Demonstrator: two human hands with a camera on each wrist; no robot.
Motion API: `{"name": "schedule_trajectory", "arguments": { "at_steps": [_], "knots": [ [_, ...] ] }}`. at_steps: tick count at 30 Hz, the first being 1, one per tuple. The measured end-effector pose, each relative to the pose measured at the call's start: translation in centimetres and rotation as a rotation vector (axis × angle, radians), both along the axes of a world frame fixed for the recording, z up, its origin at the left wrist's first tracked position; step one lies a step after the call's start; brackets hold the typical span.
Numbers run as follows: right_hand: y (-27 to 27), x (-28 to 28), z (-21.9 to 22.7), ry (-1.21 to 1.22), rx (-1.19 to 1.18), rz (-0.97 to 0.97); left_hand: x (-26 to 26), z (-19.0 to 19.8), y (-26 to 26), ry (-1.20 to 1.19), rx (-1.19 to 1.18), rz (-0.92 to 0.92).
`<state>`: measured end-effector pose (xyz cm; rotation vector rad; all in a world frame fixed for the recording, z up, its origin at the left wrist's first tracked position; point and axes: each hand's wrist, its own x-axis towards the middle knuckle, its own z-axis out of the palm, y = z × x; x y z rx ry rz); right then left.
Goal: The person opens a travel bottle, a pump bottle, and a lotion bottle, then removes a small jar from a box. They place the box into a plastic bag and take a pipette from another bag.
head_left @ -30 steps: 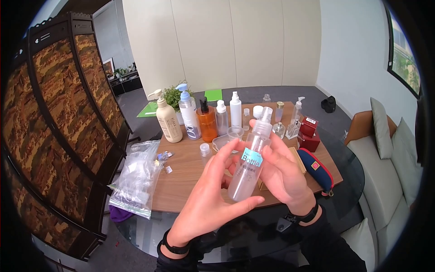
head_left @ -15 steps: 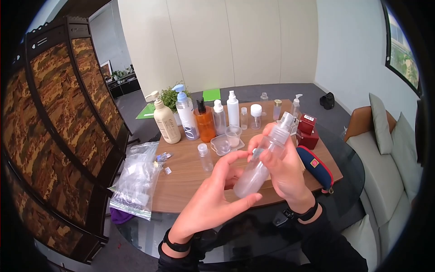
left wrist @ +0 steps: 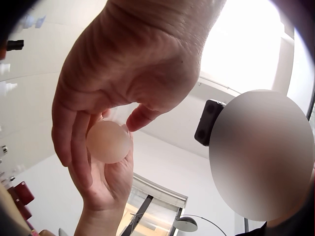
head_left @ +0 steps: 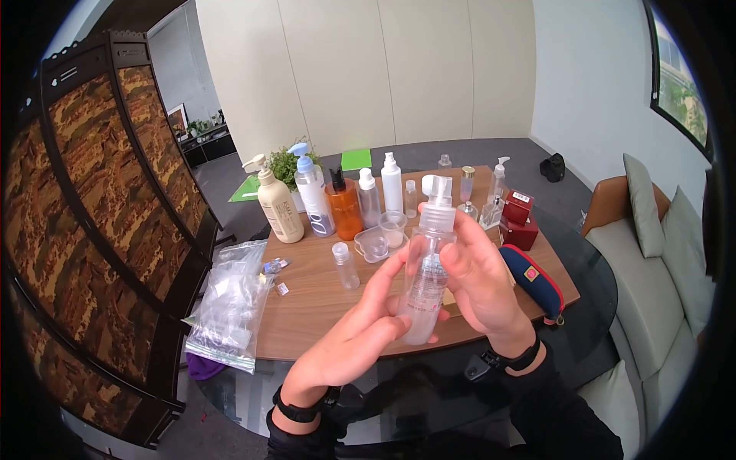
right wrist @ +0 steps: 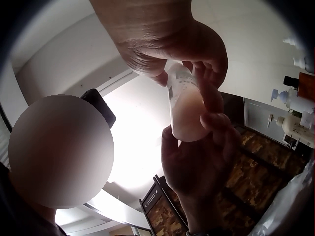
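A clear plastic spray bottle (head_left: 425, 284) stands nearly upright between both hands, with small print on the side facing me and its spray nozzle (head_left: 439, 190) at the top. My left hand (head_left: 349, 341) pinches its lower part, thumb in front and fingers behind. Higher up, my right hand (head_left: 491, 295) grips it from the right, thumb near the shoulder. From below, the left wrist view shows the round bottle base (left wrist: 109, 141) between the left hand (left wrist: 133, 73) and right hand (left wrist: 106, 184). In the right wrist view, the left fingers (right wrist: 221, 125) lie near the base.
A small clear bottle (head_left: 346, 267) stands on the wooden table (head_left: 299, 318). Behind it are clear tubs (head_left: 373, 245), an amber pump bottle (head_left: 345, 211) and several other bottles. Plastic bags (head_left: 226, 299) lie left; red boxes (head_left: 519, 230) and a navy pouch (head_left: 533, 284) lie right.
The spray bottle has turned about its length, so the blue label no longer faces me and fine print shows. It tilted right, then came back more upright. My left thumb moved up onto its side.
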<state>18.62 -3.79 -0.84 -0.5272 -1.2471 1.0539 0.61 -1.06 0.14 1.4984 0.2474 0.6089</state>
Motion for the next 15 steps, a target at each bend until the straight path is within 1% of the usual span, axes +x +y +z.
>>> {"name": "schedule_trajectory", "arguments": {
  "at_steps": [1,2,4,5,8,9,12,15],
  "knots": [
    [0.0,0.1,0.0,0.011,0.002,0.032,-0.2,-0.5,0.3,0.013,0.063,0.026],
    [-0.1,0.0,0.1,-0.01,0.006,0.014,-0.3,-0.8,0.4,0.025,0.127,0.047],
    [-0.4,-0.4,0.3,-0.048,0.008,-0.041,-1.2,-1.0,0.5,0.172,0.374,0.172],
    [-0.4,-0.3,0.4,-0.092,-0.007,-0.042,-1.6,-1.0,0.7,0.241,0.501,0.231],
    [0.5,-0.1,-0.9,-0.285,0.064,-0.176,-2.3,-0.3,0.7,0.345,0.668,0.351],
    [0.2,-0.2,-0.4,-0.348,0.056,-0.192,-2.7,-0.2,0.7,0.389,0.734,0.362],
    [-0.6,0.4,0.3,-0.486,0.025,-0.158,-3.4,-0.6,1.2,0.436,0.856,0.32],
    [-0.6,2.0,0.0,-0.522,-0.035,-0.219,-3.1,0.2,0.6,0.5,0.766,0.307]
  ]
}}
